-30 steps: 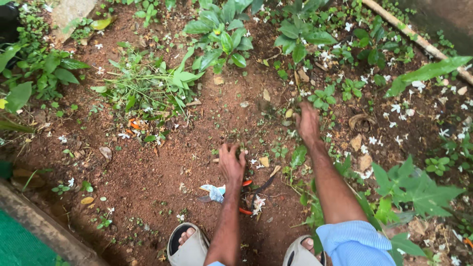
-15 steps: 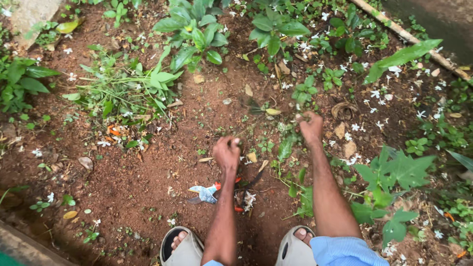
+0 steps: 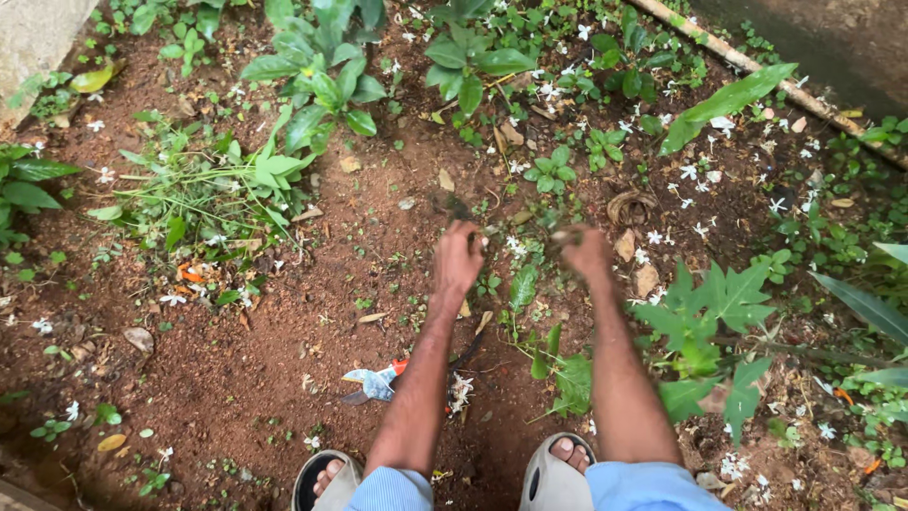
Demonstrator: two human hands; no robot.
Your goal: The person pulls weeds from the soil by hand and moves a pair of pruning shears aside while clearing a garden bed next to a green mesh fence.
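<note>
Red soil (image 3: 284,378) under both closed hands

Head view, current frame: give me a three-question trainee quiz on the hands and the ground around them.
1. True or false: both hands are closed into fists above the soil.
2. What lies on the soil beside the left forearm? A) a bucket B) pruners with red on them C) a hose
3. What does the person wear on the feet?

Key:
1. True: the left hand and right hand are both curled shut; what they grip is too blurred to tell.
2. B: the pruners lie on the soil.
3. Open-toed sandals.
</note>
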